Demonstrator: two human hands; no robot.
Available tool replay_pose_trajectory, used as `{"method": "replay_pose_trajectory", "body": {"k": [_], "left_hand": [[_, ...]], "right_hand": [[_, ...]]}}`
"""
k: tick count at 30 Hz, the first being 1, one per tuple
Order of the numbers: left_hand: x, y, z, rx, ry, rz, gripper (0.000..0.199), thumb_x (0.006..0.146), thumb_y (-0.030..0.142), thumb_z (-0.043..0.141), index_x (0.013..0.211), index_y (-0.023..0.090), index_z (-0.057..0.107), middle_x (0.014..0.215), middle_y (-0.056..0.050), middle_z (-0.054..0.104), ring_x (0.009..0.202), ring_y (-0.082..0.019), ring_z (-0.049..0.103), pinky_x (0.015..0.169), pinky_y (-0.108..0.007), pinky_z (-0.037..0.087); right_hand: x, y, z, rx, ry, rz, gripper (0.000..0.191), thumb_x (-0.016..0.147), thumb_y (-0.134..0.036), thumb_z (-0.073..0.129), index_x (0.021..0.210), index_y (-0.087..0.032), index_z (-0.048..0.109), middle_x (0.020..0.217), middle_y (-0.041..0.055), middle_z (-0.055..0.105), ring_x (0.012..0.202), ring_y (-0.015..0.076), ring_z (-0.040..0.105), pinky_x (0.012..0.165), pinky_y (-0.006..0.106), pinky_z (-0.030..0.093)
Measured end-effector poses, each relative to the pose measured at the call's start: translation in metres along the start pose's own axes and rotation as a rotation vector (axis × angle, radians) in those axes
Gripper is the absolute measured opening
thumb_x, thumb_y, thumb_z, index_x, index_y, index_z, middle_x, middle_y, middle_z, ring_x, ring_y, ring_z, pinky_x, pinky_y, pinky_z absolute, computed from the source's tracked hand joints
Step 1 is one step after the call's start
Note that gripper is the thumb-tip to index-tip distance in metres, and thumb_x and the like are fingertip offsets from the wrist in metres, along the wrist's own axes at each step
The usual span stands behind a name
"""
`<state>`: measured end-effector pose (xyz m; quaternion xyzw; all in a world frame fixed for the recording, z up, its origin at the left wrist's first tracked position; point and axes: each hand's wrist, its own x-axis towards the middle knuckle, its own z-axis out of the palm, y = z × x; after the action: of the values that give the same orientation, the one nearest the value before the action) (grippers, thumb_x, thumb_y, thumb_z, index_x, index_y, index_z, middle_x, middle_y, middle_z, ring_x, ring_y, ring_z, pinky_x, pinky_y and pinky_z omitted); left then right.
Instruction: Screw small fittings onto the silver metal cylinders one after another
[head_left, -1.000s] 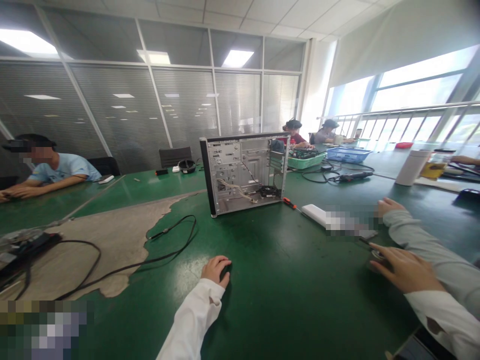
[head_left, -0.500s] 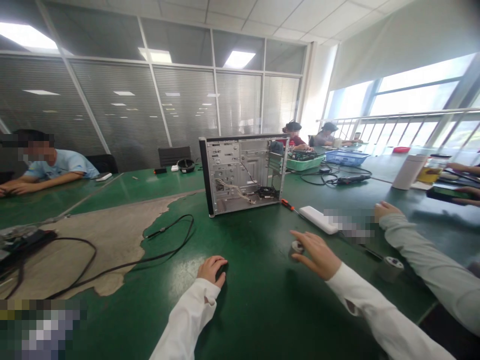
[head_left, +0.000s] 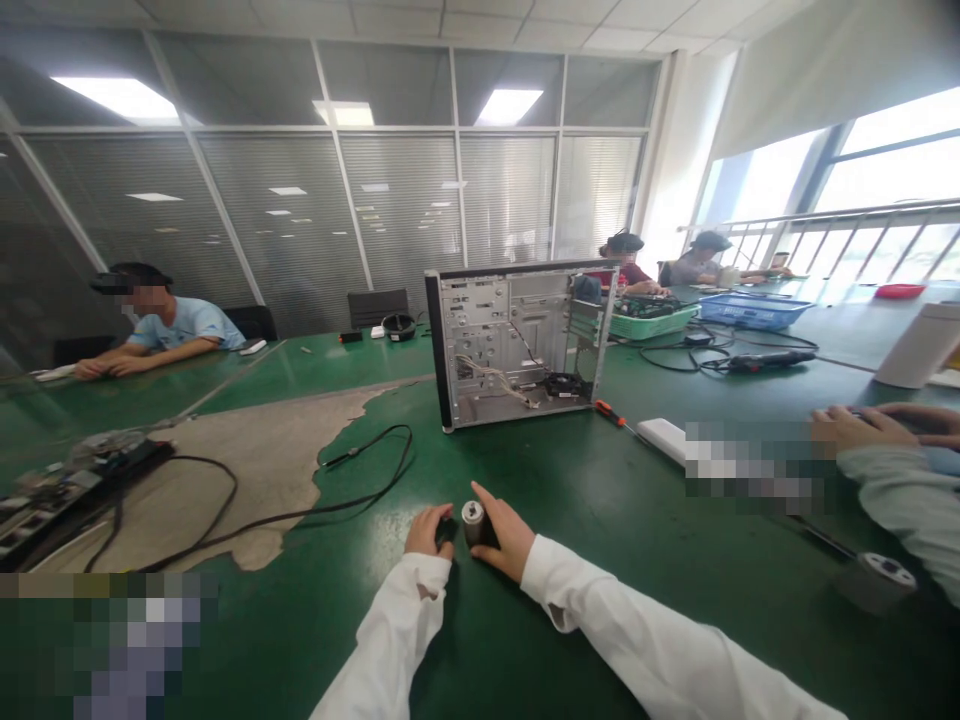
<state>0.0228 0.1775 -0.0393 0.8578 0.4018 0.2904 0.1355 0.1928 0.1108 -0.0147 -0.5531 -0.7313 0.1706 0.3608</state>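
Low over the green table, my left hand [head_left: 427, 532] is closed around a small black object [head_left: 445, 532], mostly hidden by the fingers. Just to its right, my right hand [head_left: 507, 535] grips a short grey metal cylinder [head_left: 472, 520] between thumb and fingers. A small dark fitting shows in the middle of the cylinder's light top. The two held things are side by side with a narrow gap. Beyond both hands, an open computer case [head_left: 517, 345] stands upright, with loose cables and a black fan [head_left: 566, 385] inside.
An orange-handled screwdriver [head_left: 610, 412] and a white box [head_left: 664, 440] lie right of the case. A black cable [head_left: 300, 513] curves across the left. At right are a larger cylinder [head_left: 879, 580] and another person's hands [head_left: 862, 430]. Green [head_left: 652, 322] and blue baskets [head_left: 757, 312] stand behind.
My right hand has moved left, bringing the metal cylinder close beside my left hand. The left hand keeps its hold on the black object. The view has turned slightly left.
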Motion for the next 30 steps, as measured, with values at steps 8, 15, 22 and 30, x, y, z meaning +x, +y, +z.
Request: {"method": "replay_pose_trajectory", "body": {"k": [8, 15, 22, 30], "left_hand": [[0.001, 0.006, 0.0, 0.04, -0.111, -0.082, 0.049, 0.053, 0.009, 0.046, 0.1, 0.021, 0.052, 0.101, -0.004, 0.055, 0.096, -0.021, 0.047, 0.082, -0.034, 0.038], [0.001, 0.009, -0.002, 0.058, -0.115, -0.083, 0.042, 0.059, 0.013, 0.047, 0.099, 0.021, 0.054, 0.102, -0.005, 0.054, 0.097, -0.022, 0.047, 0.083, -0.035, 0.038], [0.001, 0.006, -0.002, 0.037, -0.136, -0.065, 0.04, 0.061, 0.015, 0.047, 0.099, 0.022, 0.053, 0.102, -0.004, 0.054, 0.097, -0.022, 0.047, 0.082, -0.036, 0.038], [0.002, 0.008, -0.002, 0.049, -0.132, -0.061, 0.04, 0.06, 0.015, 0.048, 0.099, 0.022, 0.053, 0.101, -0.004, 0.055, 0.096, -0.021, 0.047, 0.081, -0.035, 0.039]], "right_hand": [[-0.011, 0.005, -0.017, -0.045, -0.013, -0.06, 0.064, 0.061, -0.021, 0.056, 0.12, -0.015, 0.033, 0.106, 0.0087, 0.049, 0.099, 0.0202, 0.041, 0.087, 0.036, 0.032], [-0.011, 0.0, -0.019, -0.018, 0.008, -0.082, 0.065, 0.063, -0.019, 0.053, 0.123, -0.016, 0.028, 0.105, 0.0091, 0.048, 0.098, 0.0197, 0.042, 0.086, 0.037, 0.033], [-0.013, -0.011, -0.025, 0.111, 0.146, -0.2, 0.053, 0.067, -0.019, 0.05, 0.117, -0.018, 0.032, 0.111, 0.0098, 0.043, 0.102, 0.0187, 0.04, 0.086, 0.035, 0.036], [-0.011, -0.021, -0.029, -0.031, 0.071, -0.261, 0.04, 0.07, -0.016, 0.045, 0.109, -0.023, 0.044, 0.109, 0.0067, 0.044, 0.101, 0.0173, 0.04, 0.087, 0.033, 0.036]]}}
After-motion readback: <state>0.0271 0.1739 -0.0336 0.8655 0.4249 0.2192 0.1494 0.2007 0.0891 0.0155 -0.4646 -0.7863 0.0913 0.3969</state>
